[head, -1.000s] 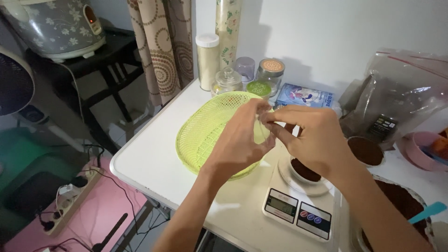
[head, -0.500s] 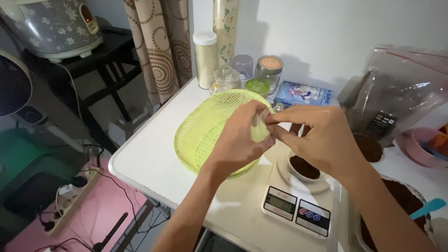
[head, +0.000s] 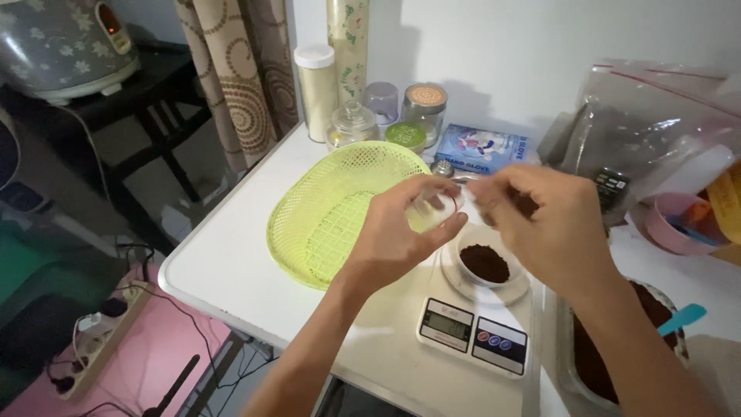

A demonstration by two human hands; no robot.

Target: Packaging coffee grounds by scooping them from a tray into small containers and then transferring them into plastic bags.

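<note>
My left hand grips a small clear plastic cup above the edge of a lime green mesh basket. My right hand is pinched at the cup's rim, fingers closed on something small and thin that I cannot make out. Just below the hands a small white cup of dark brown powder stands on a white digital kitchen scale.
Jars and a tall white-lidded canister line the wall behind the basket, beside a blue box. A large clear bag, a pink bowl and a container of brown powder with a blue spatula sit right. The white table edge drops left.
Both hands have stayed together over the basket and scale; the fingers have shifted slightly around the small clear cup.
</note>
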